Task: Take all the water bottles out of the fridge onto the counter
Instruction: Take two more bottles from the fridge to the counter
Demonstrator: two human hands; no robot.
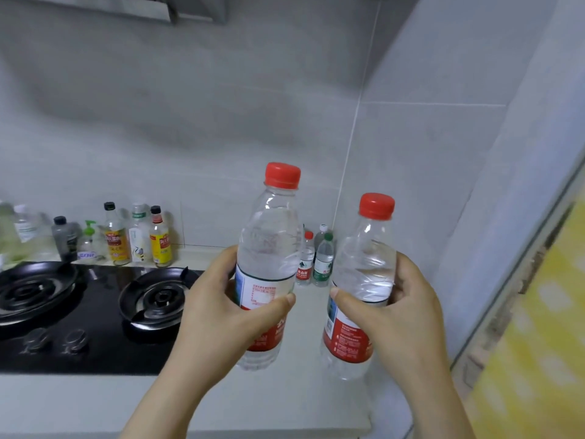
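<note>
Above counter (285, 403): left hand (218, 315) grips left bottle (269, 248), right hand (408, 315) right bottle (364, 267); stove (95, 315) leftward.

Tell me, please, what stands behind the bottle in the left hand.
Past the left bottle, three small bottles stand in the counter corner: a red-capped one, a green-capped one, and a white-capped one behind them. Anything directly behind the left bottle is covered.

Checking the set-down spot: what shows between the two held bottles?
Head view: small bottles stand on the counter at the back corner; nearer, bare counter.
</note>
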